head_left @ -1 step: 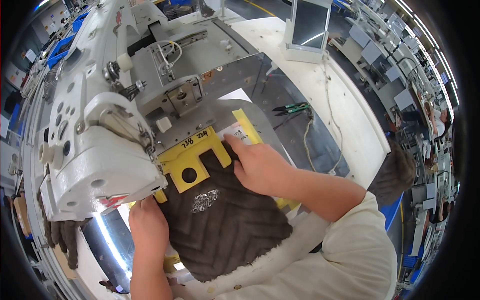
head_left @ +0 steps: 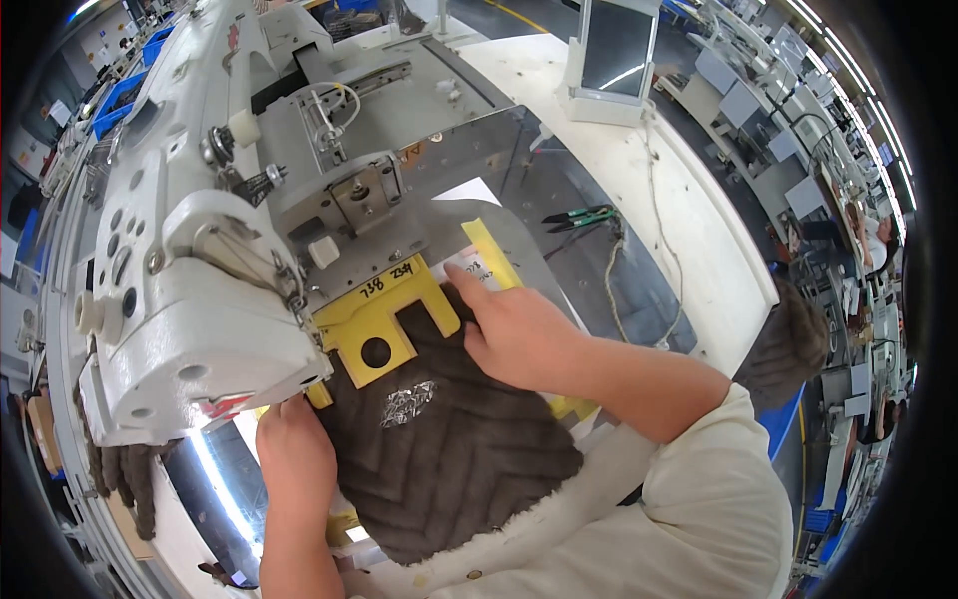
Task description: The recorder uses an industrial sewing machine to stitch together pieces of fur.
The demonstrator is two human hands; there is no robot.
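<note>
A dark brown plush fabric piece (head_left: 464, 469) with chevron ridges lies under the sewing machine's head. On its upper part rests a yellow template (head_left: 377, 324) with a round hole and a square notch. A small crinkled silvery patch (head_left: 408, 403) shows on the plush. My left hand (head_left: 296, 449) is closed at the fabric's left edge, its fingertips partly hidden beside the machine head. My right hand (head_left: 524, 337) presses at the upper right edge, index finger stretched and thumb apart; its other fingers are tucked out of sight.
The white sewing machine head (head_left: 215, 339) stands close above my left hand. Green-handled snips (head_left: 584, 217) and a cord (head_left: 611, 280) lie on the right of the table. A screen (head_left: 617, 50) stands at the back. More brown plush (head_left: 788, 339) hangs at the right.
</note>
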